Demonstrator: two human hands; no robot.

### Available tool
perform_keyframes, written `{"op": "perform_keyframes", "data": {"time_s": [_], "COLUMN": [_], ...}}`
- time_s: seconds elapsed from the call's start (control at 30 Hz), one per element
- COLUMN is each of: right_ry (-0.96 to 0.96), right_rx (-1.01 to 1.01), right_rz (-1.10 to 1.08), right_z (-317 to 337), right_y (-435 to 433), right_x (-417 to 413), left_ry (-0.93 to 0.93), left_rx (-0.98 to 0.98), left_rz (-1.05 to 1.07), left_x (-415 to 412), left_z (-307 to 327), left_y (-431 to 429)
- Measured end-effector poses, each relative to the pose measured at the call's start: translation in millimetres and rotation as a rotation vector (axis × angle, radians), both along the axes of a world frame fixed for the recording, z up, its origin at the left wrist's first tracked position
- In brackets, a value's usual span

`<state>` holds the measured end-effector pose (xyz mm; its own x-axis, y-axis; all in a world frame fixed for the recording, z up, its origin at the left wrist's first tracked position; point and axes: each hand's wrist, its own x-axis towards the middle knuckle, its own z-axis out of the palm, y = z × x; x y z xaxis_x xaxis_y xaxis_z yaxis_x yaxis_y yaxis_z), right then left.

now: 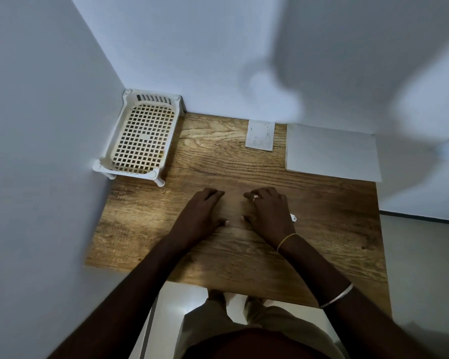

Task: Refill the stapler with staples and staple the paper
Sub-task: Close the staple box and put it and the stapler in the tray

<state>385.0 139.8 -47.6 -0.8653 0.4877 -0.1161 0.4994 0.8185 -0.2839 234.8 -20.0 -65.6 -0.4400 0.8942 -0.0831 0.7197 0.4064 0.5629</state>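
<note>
Both hands lie palm-down on the wooden counter (322, 229), the left hand (202, 213) flat and holding nothing, the right hand (268, 212) curled slightly over a small white object (293, 217) that peeks out at its outer edge; what it is cannot be told. The paper (332, 151) lies at the far right corner, beside a small card (260, 135) with faint, unreadable markings. A white lattice tray (140, 138) stands in the far left corner.
</note>
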Motion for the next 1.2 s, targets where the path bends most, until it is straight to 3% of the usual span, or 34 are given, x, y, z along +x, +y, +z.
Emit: {"op": "perform_keyframes", "data": {"time_s": [0.2, 0.4, 0.87, 1.2], "right_ry": [-0.010, -0.017, -0.011, 0.005], "right_rx": [0.065, 0.001, -0.155, -0.371], "right_rz": [0.089, 0.113, 0.012, -0.145], "right_z": [-2.6, -4.3, -19.8, -24.5], "right_y": [-25.3, -48.9, -77.1, -73.5], "right_x": [-25.3, -38.4, -60.8, -70.1], "left_ry": [-0.050, -0.110, -0.129, -0.117], "left_rx": [-0.066, -0.094, -0.025, -0.039], "left_rz": [0.056, 0.078, -0.004, -0.015], "left_x": [-14.2, -19.1, -28.5, -31.1], "left_z": [-6.2, -7.2, -10.5, -18.3], "left_y": [-33.9, -56.2, -72.1, -71.0]}}
